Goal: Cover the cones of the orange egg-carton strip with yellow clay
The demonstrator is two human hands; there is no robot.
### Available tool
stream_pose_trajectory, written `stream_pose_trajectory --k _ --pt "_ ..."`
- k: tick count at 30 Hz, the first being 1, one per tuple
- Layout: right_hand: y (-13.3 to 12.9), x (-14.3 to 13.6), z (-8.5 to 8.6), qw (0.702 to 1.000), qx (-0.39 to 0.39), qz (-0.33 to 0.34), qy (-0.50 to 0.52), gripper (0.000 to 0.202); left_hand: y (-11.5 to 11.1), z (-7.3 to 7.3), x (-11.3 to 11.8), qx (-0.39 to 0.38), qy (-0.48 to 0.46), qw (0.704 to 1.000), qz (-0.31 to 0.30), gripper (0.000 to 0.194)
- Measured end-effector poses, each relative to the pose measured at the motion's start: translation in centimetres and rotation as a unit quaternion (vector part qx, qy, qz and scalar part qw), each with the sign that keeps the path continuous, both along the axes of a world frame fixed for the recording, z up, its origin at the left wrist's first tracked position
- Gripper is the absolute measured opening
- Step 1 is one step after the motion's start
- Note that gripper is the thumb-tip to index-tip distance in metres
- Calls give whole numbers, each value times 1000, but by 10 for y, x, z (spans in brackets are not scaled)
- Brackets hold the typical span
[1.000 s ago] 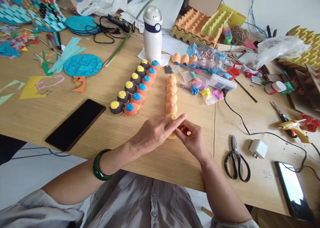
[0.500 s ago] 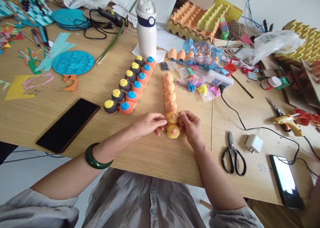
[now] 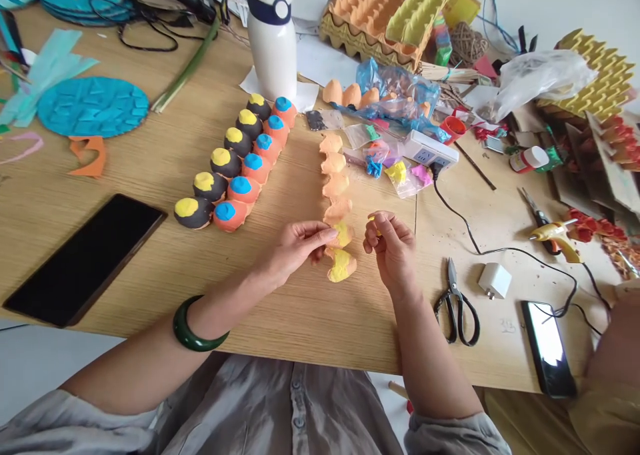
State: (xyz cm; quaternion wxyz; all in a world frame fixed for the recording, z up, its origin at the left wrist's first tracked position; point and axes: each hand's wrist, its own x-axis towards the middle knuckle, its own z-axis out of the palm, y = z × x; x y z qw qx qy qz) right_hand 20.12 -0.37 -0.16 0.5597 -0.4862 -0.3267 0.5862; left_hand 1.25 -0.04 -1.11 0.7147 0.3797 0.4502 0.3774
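Observation:
My left hand (image 3: 300, 245) pinches the near part of a peach egg-carton strip (image 3: 335, 186), thumb on top. The strip is tipped onto its side, and its two nearest cups are coated with yellow clay (image 3: 342, 266). To the right of the strip, and apart from it, my right hand (image 3: 395, 245) is closed on a small bit of yellow clay (image 3: 371, 219), mostly hidden by the fingers. Left of the strip lie a row of black cups with yellow tops (image 3: 225, 162) and a row of orange cups with blue tops (image 3: 257, 168).
A white bottle (image 3: 273, 55) stands behind the painted rows. Clay packets (image 3: 400, 174) and a power strip (image 3: 431, 151) lie right of the strip. Scissors (image 3: 455, 305), a charger (image 3: 495, 280) and a phone (image 3: 549, 348) are nearer right; a black tablet (image 3: 85, 258) is at left.
The strip has been turned from upright onto its side. My right hand has drawn away from it to the right with a bit of yellow clay. The camera view has shifted.

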Motion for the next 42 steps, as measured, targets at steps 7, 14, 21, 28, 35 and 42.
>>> stream_pose_trajectory --k 7,14,21,28,35,42 --pt "-17 -3 8 971 68 103 -204 16 -7 -4 -1 23 20 999 -16 27" --pt "-20 -7 9 947 74 113 -293 13 -6 6 -3 45 24 998 -43 21" --pt "-21 -8 10 930 106 129 -327 15 -8 -3 -6 58 20 997 -57 23" --pt "-20 -8 5 944 76 127 -295 13 -10 -11 -4 55 -12 997 -45 22" --pt "-24 -12 3 957 13 122 -263 21 -7 -5 -6 33 -23 998 -51 26" --pt "-21 -14 9 980 1 81 -183 32 -6 1 -4 45 -8 999 -21 32"
